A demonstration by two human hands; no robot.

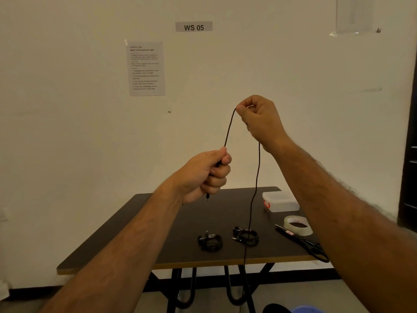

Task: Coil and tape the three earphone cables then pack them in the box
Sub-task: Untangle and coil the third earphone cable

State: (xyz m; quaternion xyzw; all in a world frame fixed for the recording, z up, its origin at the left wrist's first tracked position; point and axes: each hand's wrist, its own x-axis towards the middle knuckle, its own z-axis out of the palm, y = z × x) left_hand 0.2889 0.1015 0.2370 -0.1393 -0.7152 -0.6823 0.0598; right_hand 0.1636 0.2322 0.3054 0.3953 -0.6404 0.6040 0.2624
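I hold a black earphone cable (256, 177) up in front of the wall. My left hand (207, 172) grips its plug end, with the jack tip poking out below the fist. My right hand (259, 116) pinches the cable higher up, and the rest hangs down past the table edge. Two coiled and taped earphone cables, one on the left (209, 241) and one on the right (246, 237), lie on the dark table (135, 233). A closed clear plastic box (279, 202) with an orange latch stands at the table's back right.
A roll of clear tape (297, 224) and black scissors (304, 242) lie at the table's right, partly behind my right forearm. A printed instruction sheet (146, 68) and a "WS 05" sign (194, 27) hang on the wall. A dark cabinet edge (409, 154) stands far right.
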